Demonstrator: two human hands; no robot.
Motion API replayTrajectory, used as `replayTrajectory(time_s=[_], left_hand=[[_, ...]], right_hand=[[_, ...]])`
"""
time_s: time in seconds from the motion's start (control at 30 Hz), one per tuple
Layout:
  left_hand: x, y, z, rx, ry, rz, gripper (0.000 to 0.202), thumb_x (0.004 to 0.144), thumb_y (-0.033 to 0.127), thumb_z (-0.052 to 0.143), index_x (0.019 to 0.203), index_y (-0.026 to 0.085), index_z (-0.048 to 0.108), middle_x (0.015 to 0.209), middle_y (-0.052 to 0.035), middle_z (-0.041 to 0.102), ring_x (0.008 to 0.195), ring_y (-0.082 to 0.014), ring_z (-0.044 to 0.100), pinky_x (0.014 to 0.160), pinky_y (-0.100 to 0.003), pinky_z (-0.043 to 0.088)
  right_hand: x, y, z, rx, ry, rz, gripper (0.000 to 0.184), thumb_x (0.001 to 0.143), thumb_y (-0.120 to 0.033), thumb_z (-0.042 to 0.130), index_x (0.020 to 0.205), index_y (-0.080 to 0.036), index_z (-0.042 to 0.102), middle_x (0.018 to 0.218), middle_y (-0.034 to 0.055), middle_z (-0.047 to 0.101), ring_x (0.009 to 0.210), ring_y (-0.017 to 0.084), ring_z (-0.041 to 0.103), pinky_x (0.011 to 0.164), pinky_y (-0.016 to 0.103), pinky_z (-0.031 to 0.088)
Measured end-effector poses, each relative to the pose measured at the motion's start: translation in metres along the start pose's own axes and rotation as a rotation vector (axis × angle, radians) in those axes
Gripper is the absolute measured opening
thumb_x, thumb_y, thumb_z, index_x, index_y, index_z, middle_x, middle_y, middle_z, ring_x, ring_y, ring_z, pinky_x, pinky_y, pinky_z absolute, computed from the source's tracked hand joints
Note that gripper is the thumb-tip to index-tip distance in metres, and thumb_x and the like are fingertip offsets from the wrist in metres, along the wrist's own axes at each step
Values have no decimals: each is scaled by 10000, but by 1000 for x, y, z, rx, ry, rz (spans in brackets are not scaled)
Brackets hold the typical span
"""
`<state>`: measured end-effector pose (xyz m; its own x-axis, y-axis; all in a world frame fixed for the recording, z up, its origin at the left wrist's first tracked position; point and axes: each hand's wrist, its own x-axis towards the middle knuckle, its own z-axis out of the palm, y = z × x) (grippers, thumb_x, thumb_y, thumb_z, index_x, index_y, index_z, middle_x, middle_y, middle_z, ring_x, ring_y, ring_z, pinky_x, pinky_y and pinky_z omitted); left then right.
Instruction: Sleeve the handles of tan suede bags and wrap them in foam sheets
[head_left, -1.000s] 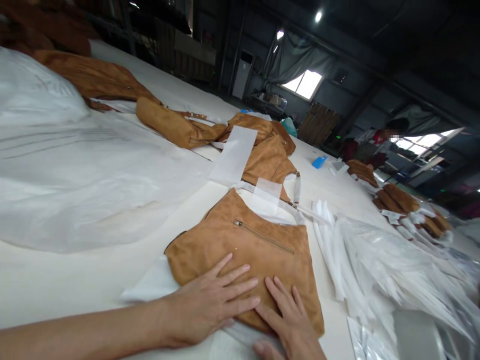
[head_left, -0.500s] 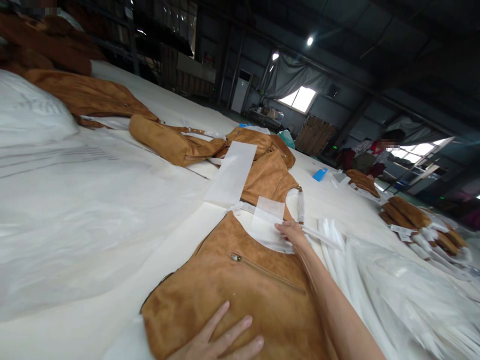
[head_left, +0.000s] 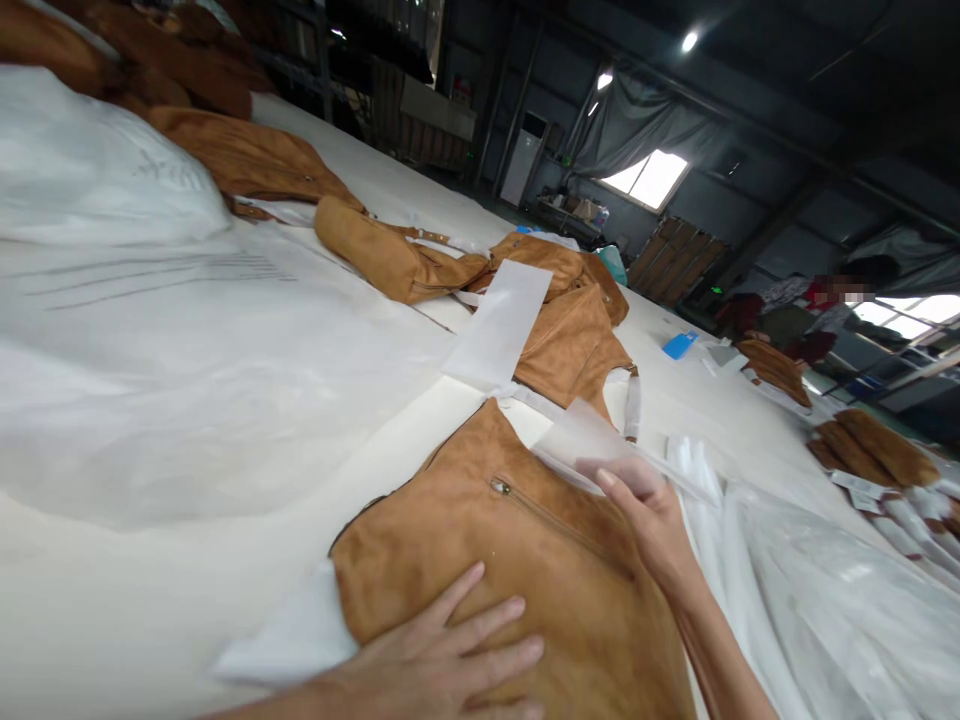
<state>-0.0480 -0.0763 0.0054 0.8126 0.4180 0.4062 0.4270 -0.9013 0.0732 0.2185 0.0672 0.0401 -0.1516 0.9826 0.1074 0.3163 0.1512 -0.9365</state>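
Observation:
A tan handbag [head_left: 442, 510] lies flat in front of me, with a slanted zipper across its upper part. My left hand [head_left: 450, 655] rests on the lower part of the bag, fingers spread. Close to the bag's right upper edge, my right hand [head_left: 652, 515] pinches a thin translucent sheet [head_left: 577, 430] between thumb and fingers. Part of that sheet covers the fingers, which show through it. White wrapping [head_left: 300, 635] sticks out from under the bag's left side. Beyond the bag lies a larger white sheet [head_left: 502, 325], partly over another tan bag [head_left: 574, 350].
Clear plastic bags [head_left: 817, 590] are piled on the right, and a large plastic sheet [head_left: 187, 380] covers the left of the table. More brown bags [head_left: 255, 155] lie farther back. At right, a person [head_left: 810, 310] stands beyond a blue tag [head_left: 680, 345].
My right hand has turned and lifted the translucent sheet, which now tilts over the fingers. My left hand stays on the bag, with more of it showing. The view has shifted.

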Motion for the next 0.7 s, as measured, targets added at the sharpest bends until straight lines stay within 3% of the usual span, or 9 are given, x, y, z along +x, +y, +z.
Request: replayTrajectory(time_s=[0.1,0.27,0.43,0.57,0.7], left_hand=[[-1,5,-8,-112,-76,-41,532,934,352,604,1439,312,439,1494,11,464,1409,-229,388,1233,-459,171],[-5,9,7,-222,-143,-86,538,939,328,593,1446,333,413,1551,5,370,1459,-241,283,1237,-519,59],[-3,11,12,-222,-134,-84,479,942,288,591,1404,317,467,1526,-6,421,1471,-229,254,1232,-527,7],[-1,14,13,-181,-116,-66,437,949,307,576,1377,285,489,1506,-17,458,1457,-220,291,1234,-496,-10],[-8,17,23,-123,20,-110,443,978,376,504,1392,226,453,1400,-81,562,1382,-203,406,1228,-448,39]], right_hand=[[-48,4,3,-309,-61,-239,215,930,-323,572,1049,-242,732,1056,49,751,1013,229,694,928,376,551],[-97,28,9,-562,-271,-616,569,918,-42,386,1423,-280,499,1445,53,531,1352,207,478,1138,464,406],[-108,33,10,-718,-345,-707,715,849,44,323,1487,-270,396,1520,59,435,1443,217,328,1144,520,373],[-110,37,10,-729,-389,-707,691,874,19,353,1495,-284,378,1556,55,377,1475,232,250,1154,543,345],[-112,41,9,-726,-436,-713,644,909,-12,365,1488,-293,388,1580,54,331,1491,237,195,1163,563,310]])
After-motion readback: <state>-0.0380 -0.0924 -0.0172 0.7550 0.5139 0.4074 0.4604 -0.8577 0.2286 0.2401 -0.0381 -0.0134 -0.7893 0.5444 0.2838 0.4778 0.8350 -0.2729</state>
